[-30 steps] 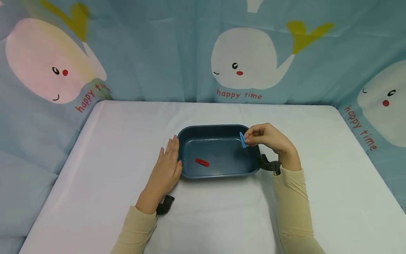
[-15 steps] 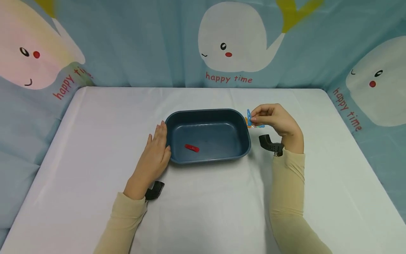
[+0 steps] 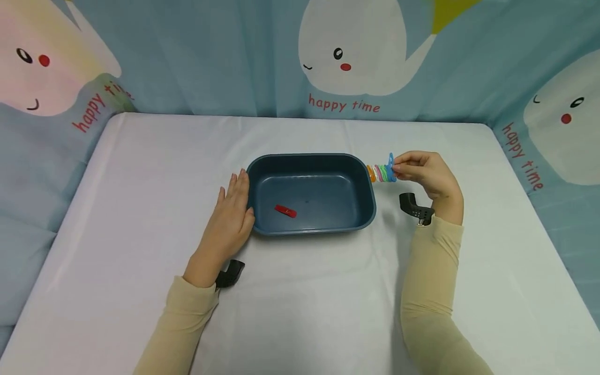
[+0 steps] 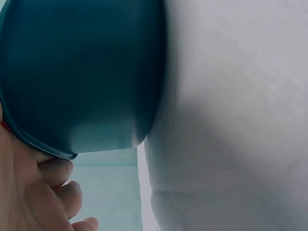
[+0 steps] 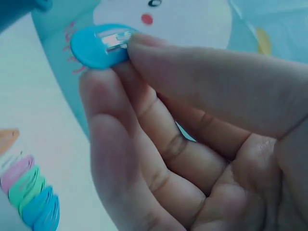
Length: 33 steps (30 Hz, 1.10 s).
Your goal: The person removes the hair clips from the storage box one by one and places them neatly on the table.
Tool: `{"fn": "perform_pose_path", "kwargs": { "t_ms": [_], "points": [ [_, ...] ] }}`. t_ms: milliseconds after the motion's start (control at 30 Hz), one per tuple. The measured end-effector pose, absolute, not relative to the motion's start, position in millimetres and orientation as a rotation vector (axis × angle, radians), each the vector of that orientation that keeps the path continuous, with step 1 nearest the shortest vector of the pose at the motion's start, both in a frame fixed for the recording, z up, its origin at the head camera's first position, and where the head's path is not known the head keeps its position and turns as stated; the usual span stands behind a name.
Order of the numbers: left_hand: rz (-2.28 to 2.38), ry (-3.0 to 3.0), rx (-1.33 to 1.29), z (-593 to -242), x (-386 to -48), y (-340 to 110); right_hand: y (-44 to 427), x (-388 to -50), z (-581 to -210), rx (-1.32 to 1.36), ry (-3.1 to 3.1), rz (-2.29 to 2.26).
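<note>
My right hand (image 3: pixel 428 169) pinches a blue snap hair clip (image 5: pixel 91 48) between thumb and fingers, its metal tongue visible in the right wrist view. Below the clip lies a row of hair clips (image 3: pixel 380 173) in orange, pink, green and blue, just right of a dark blue basin (image 3: pixel 309 230). A red hair clip (image 3: pixel 285 211) rests on the basin's floor, left of its middle. My left hand (image 3: pixel 225 224) lies along the basin's left side, fingers extended in the head view and touching the rim.
White cloth covers the table (image 3: pixel 300 302). Behind it and at both sides hangs a blue curtain (image 3: pixel 211 62) printed with whales. Black camera mounts (image 3: pixel 414 208) stick out from both wrists.
My right hand has moved right with the blue clip, from over the basin to the row of clips, now uncovered. The left hand stays against the basin; the head view has shifted.
</note>
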<state>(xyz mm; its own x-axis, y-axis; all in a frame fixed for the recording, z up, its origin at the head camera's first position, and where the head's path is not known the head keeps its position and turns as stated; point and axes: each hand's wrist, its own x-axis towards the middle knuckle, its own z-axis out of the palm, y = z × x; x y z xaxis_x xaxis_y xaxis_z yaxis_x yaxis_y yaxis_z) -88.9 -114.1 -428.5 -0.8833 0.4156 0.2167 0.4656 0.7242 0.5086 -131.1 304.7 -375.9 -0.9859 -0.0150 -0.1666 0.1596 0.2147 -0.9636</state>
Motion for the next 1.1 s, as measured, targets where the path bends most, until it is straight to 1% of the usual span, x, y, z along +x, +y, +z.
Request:
{"fn": "perform_pose_path", "kwargs": {
  "t_ms": [333, 567, 1100],
  "points": [
    [-0.879, -2.835, -0.722, -428.9, -88.6, -114.0, 321.0, -133.6, -396.7, 0.377, 2.264, -2.025],
    [-0.882, -2.831, -0.743, -429.5, -89.6, -112.9, 324.9, -132.7, -408.0, 0.561, 2.453, -1.854],
    [-0.914, -2.815, -0.749, -430.5, -90.9, -112.8, 318.8, -139.6, -420.8, 0.639, 2.594, -1.617]
  ]
}}
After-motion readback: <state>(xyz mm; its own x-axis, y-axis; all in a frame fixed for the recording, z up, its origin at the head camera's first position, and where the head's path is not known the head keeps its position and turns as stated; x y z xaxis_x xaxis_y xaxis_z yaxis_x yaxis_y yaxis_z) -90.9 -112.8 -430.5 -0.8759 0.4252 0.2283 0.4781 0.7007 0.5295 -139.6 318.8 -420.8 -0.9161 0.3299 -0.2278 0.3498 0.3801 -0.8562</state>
